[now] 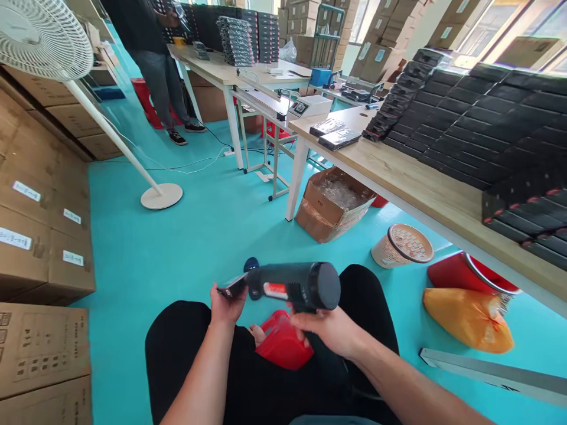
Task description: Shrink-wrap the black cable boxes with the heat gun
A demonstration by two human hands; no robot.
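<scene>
Left hand pinches a dark package; right hand grips a heat gun; cardboard box, right, holds clear plastic.

Left hand raised ahead of lap, fingers closed in grip; right hand likewise closed, slightly lower; both forearms bare, extended forward, converging.

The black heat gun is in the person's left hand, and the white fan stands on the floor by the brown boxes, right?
Not quite: the head view shows the black heat gun in the right hand. The white fan does stand on the floor by the brown boxes.
</scene>
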